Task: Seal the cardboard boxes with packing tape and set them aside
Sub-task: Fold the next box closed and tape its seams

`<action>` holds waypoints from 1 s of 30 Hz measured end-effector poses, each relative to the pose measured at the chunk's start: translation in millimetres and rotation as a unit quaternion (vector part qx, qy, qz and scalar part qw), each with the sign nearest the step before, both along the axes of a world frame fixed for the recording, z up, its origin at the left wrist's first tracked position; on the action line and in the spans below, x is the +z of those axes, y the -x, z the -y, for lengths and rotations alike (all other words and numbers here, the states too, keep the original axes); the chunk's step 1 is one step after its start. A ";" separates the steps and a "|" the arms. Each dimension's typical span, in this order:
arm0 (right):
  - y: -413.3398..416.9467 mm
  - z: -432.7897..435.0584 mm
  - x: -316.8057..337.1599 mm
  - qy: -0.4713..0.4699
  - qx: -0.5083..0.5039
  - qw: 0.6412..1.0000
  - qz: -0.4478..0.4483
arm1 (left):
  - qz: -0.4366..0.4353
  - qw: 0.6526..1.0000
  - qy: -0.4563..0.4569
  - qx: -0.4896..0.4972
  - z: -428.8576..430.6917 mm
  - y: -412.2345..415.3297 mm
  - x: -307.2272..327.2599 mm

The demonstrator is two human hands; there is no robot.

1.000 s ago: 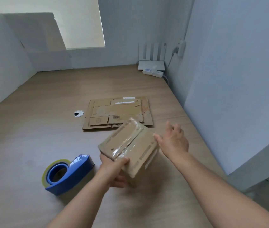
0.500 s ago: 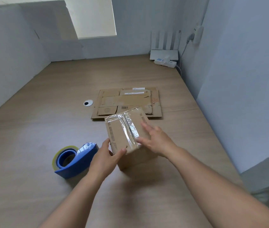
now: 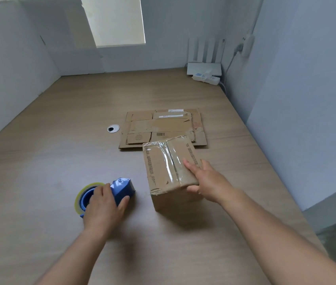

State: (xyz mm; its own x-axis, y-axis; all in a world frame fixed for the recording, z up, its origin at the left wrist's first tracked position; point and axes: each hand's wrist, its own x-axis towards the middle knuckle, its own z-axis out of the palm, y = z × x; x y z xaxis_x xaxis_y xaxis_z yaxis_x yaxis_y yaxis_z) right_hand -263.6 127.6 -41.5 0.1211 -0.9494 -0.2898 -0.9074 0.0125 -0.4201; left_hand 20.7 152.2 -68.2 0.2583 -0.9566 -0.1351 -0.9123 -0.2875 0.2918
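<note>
One broad wooden desk [image 3: 60, 161] carries everything. Flattened cardboard [image 3: 163, 126] lies at its middle. Just in front of that stands the cardboard box [image 3: 158, 167], upright, with clear tape along its top seam. A white router [image 3: 204, 67] sits in the far right corner. Left of the box and apart from it, the blue tape dispenser [image 3: 122, 188] rests on the desk. The left grip [image 3: 103, 208] is curled over it, fingers wrapped round its body. The right grip [image 3: 208, 182] lies on the box's top with fingers straight, clasping nothing. A small round grommet [image 3: 113, 128] sits left of the flattened cardboard.
</note>
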 end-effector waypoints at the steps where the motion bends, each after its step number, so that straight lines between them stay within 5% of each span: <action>1: -2.8 -0.9 -0.4 0.012 0.000 1.000 -0.013 | 0.006 1.000 -0.006 0.009 1.9 -1.8 -1.2; 11: -21.8 -10.9 -2.0 0.020 -0.037 0.998 -0.040 | 0.044 0.991 -0.124 -0.019 33.6 -35.8 -15.3; 17: -27.3 -9.0 23.9 0.052 -0.066 0.995 -0.052 | -0.096 0.987 -0.070 -0.107 38.0 -58.2 20.7; 20: -38.8 -4.7 39.6 0.155 -0.085 0.981 0.086 | -0.233 0.960 -0.029 -0.155 30.3 -61.1 58.5; 24: -72.6 -7.2 66.8 0.078 -0.036 0.929 0.360 | -0.331 0.916 -0.015 -0.227 18.3 -52.9 92.2; 30: -91.9 -9.2 83.0 0.052 0.009 0.885 0.463 | -0.337 0.898 -0.023 -0.282 15.8 -44.4 99.9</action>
State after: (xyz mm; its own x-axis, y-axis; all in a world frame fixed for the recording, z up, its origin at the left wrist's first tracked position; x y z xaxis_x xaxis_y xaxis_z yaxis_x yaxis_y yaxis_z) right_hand -171.7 136.8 41.5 0.2751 -0.9609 0.0308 -0.1731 -0.0810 -0.9816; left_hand 65.1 136.4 31.7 -0.4209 -0.8988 -0.1222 -0.5368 0.1382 0.8323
